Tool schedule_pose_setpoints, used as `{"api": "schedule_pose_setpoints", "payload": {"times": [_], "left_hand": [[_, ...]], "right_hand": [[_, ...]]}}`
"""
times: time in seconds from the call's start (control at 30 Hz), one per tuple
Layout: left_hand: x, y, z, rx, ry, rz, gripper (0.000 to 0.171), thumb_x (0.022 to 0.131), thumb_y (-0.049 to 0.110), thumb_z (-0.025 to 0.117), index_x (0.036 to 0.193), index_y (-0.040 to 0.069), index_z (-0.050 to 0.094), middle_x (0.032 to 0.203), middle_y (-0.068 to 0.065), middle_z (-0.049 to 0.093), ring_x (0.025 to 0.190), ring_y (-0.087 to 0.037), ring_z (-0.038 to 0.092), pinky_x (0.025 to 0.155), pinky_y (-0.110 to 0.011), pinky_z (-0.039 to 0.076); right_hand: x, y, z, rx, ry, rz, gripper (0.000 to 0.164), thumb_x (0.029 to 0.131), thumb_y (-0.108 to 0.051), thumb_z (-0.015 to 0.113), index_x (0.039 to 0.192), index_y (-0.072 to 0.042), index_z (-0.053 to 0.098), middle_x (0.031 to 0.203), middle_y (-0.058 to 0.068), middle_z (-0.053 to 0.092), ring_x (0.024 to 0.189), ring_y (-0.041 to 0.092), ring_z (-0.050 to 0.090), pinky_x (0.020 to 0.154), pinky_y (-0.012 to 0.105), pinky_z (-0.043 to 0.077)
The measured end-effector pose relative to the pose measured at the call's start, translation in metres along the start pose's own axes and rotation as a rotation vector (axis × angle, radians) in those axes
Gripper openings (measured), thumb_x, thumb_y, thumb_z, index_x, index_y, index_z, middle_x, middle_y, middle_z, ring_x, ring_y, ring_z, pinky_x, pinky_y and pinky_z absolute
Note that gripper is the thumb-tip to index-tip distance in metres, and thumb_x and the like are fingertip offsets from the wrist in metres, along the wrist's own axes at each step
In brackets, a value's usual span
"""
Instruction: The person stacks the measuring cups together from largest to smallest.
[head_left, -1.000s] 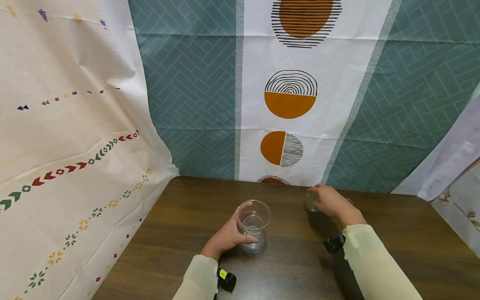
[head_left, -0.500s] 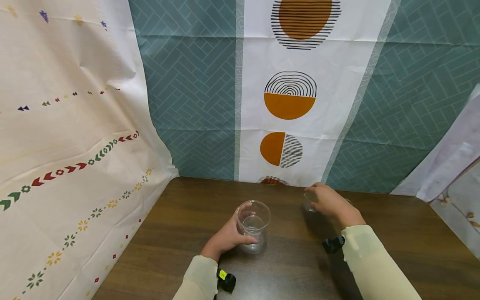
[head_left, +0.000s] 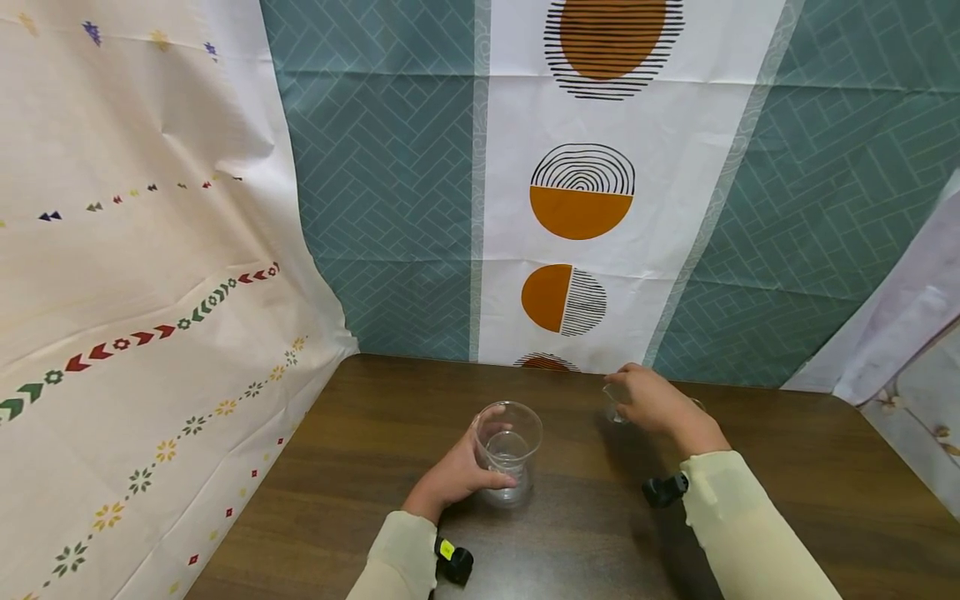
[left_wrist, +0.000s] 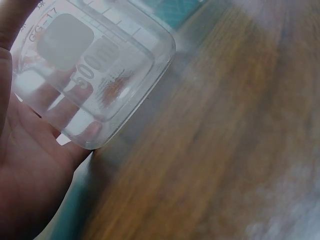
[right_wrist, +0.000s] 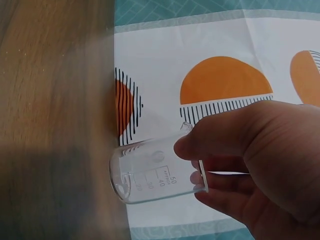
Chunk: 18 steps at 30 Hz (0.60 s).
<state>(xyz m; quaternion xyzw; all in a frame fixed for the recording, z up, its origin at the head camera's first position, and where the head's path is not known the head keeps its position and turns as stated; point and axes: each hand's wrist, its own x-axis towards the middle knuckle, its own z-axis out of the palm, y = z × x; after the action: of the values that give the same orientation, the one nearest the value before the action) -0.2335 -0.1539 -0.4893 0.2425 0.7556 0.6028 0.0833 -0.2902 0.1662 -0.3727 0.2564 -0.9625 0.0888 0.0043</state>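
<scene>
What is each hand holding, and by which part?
The left hand grips the large beaker around its side wall; the right hand pinches the small beaker at its rim end.

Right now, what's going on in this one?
A person's left hand holds a large glass beaker, marked 500 ml, upright on the table. The right hand grips a small beaker near its rim, farther back toward the patterned cloth. The two beakers are apart; whether the small one touches the table is hard to tell.

Larger beaker (head_left: 517, 458) left of smaller beaker (right_wrist: 150, 172), nearer front; cloth (head_left: 585, 250) behind table (head_left: 585, 517).
</scene>
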Motion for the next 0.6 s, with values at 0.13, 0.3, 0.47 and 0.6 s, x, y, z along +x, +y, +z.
{"api": "schedule_pose_setpoints", "payload": {"times": [0.13,0.3,0.47,0.6], "left_hand": [[0.001,0.001,0.001,-0.004,0.001,-0.007,0.103,0.07,0.018,0.088,0.145,0.043,0.022,0.147,0.001,0.041,0.136,-0.02,0.038,0.103,-0.038,0.041],[0.001,0.001,0.001,-0.002,0.007,-0.015,0.103,0.07,0.018,0.088,0.144,0.045,0.023,0.147,0.001,0.042,0.136,-0.019,0.039,0.104,-0.039,0.04],[0.0,0.001,0.001,0.003,0.004,-0.001,0.102,0.07,0.019,0.088,0.145,0.042,0.022,0.149,-0.007,0.041,0.135,-0.023,0.04,0.105,-0.042,0.039],[0.0,0.0,0.0,0.002,0.004,-0.002,0.102,0.071,0.019,0.087,0.145,0.041,0.021,0.149,-0.007,0.041,0.136,-0.023,0.039,0.106,-0.044,0.037]], "right_hand": [[-0.002,-0.003,-0.002,0.01,0.0,0.005,0.044,0.084,-0.008,0.067,0.126,0.004,0.059,0.124,0.024,0.058,0.11,0.039,0.058,0.093,0.052,0.047],[-0.003,-0.006,-0.003,0.015,0.002,0.008,0.044,0.085,-0.009,0.067,0.126,0.003,0.059,0.125,0.024,0.058,0.111,0.039,0.058,0.094,0.052,0.047],[-0.004,-0.008,-0.005,0.008,0.008,-0.003,0.044,0.085,-0.008,0.068,0.127,0.003,0.059,0.124,0.024,0.057,0.11,0.039,0.058,0.094,0.052,0.047],[-0.006,-0.011,-0.007,0.006,0.011,-0.005,0.044,0.085,-0.008,0.068,0.127,0.003,0.059,0.125,0.024,0.057,0.109,0.039,0.059,0.093,0.052,0.048]]}}
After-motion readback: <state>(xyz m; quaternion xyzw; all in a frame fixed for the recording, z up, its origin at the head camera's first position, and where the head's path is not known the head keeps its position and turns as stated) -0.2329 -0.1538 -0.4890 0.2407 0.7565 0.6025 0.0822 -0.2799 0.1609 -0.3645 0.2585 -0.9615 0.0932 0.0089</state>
